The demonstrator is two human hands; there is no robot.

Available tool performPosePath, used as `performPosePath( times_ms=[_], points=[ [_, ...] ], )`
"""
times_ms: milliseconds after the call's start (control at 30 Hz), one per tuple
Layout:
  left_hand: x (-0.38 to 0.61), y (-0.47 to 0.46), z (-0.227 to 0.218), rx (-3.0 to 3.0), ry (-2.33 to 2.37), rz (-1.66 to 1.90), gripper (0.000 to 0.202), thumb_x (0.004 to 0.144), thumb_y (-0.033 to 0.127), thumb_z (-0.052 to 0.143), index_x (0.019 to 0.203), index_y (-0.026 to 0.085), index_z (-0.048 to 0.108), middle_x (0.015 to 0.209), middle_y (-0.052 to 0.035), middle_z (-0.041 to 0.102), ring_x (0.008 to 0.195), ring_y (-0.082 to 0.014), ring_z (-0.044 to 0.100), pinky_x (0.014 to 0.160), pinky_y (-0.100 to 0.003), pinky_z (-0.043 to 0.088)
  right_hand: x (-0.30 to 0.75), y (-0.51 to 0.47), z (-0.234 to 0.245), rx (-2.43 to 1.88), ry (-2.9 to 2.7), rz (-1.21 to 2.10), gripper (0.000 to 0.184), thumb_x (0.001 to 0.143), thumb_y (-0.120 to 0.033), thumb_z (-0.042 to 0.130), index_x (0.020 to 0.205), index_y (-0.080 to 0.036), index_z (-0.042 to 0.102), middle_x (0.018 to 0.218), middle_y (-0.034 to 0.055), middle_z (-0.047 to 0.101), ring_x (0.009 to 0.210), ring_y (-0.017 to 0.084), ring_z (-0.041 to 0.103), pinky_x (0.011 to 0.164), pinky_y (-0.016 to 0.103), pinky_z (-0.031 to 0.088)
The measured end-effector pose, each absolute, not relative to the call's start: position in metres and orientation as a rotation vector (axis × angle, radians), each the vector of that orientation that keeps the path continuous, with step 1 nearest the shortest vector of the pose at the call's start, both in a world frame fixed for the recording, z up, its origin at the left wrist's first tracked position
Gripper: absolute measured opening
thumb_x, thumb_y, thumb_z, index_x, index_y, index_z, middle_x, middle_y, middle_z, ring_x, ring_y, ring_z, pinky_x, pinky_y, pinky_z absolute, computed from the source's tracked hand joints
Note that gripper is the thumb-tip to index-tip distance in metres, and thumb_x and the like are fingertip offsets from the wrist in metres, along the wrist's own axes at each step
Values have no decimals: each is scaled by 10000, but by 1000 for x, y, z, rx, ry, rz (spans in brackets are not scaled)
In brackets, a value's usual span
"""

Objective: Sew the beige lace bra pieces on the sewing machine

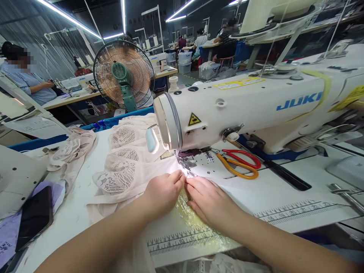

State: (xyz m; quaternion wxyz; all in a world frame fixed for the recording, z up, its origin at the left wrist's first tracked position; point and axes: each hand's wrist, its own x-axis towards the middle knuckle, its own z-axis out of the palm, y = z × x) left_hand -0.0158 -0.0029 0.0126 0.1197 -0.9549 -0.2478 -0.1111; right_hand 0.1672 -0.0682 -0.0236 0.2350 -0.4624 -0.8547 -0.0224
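Observation:
My left hand (pixel 162 193) and my right hand (pixel 209 201) meet just in front of the needle area (pixel 184 165) of a white Juki sewing machine (pixel 256 110). Both pinch the edge of a pale pink lace bra piece (pixel 125 178) that trails off to the left. The fingertips of both hands press together on the fabric, close to the presser foot. A yellowish transparent patch (pixel 187 216) on the table lies under my hands.
Red and orange scissors (pixel 241 163) rest on the machine bed to the right. More lace bra pieces (pixel 127 136) pile up at the left, with a dark phone (pixel 34 216) nearer. A standing fan (pixel 123 76) is behind. A ruler strip (pixel 182 240) runs along the table front. People work at far tables.

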Motion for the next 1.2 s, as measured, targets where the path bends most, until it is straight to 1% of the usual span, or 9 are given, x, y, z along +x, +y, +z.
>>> performPosePath(
  times_ms=[67,133,233,300,500,600,667,833,1200],
  points=[
    [-17,-14,9,-2805,-760,-285,281,909,166,377,1116,112,561,1145,-108,611,693,-166,582,503,-270,464,167,-68,-25,-1261,-2335,-103,291,823,-206,518,1077,-97,607,1092,132,642,1038,286,560,872,420,490],
    [-20,-16,7,-2821,-762,-273,279,892,150,388,1105,111,564,1138,-108,621,713,-183,578,521,-292,486,169,-69,-26,-1254,-2332,-140,314,840,-213,498,1108,-82,598,1114,138,641,1044,288,563,869,420,496],
    [-24,-11,7,-2872,-670,-342,291,878,113,385,1107,104,565,1132,-119,632,762,-199,571,615,-341,525,171,-70,-26,-1234,-2332,-147,327,854,-209,483,1129,-68,589,1138,138,637,1066,285,557,881,423,497],
    [-27,-6,7,-2913,-635,-383,301,881,101,386,1130,101,556,1166,-127,621,811,-204,575,672,-361,535,173,-72,-26,-1217,-2328,-127,315,858,-203,478,1120,-71,593,1143,136,636,1078,282,553,889,425,497],
    [-33,3,7,-3009,-625,-386,317,900,120,416,1189,107,545,1250,-122,581,928,-212,582,806,-384,530,178,-75,-27,-1216,-2325,-48,318,871,-210,461,1126,-68,586,1173,153,616,1118,282,530,915,433,487],
    [-35,8,7,-3028,-639,-416,321,897,119,410,1186,122,550,1252,-118,581,958,-213,585,807,-392,531,179,-75,-26,-1210,-2330,-35,315,870,-209,457,1126,-78,588,1178,156,613,1122,277,529,929,430,479],
    [-36,11,8,-3033,-632,-438,315,900,124,399,1170,130,560,1239,-115,591,942,-207,595,799,-394,534,179,-75,-25,-1205,-2335,-36,314,875,-211,448,1123,-80,589,1173,155,616,1119,275,534,925,426,484],
    [-36,15,8,-3024,-596,-412,309,898,118,407,1156,105,576,1223,-122,603,920,-208,600,802,-382,531,180,-75,-27,-1212,-2354,-47,332,900,-230,415,1145,-78,580,1185,155,613,1122,281,532,915,447,492],
    [-46,35,-6,-3022,-625,-299,409,869,93,420,1261,164,513,1291,-94,553,1033,-208,558,872,-388,493,183,-77,-29,-1283,-2352,113,353,868,-231,486,1198,-124,550,1262,139,564,1192,277,475,983,463,439]
  ],
)
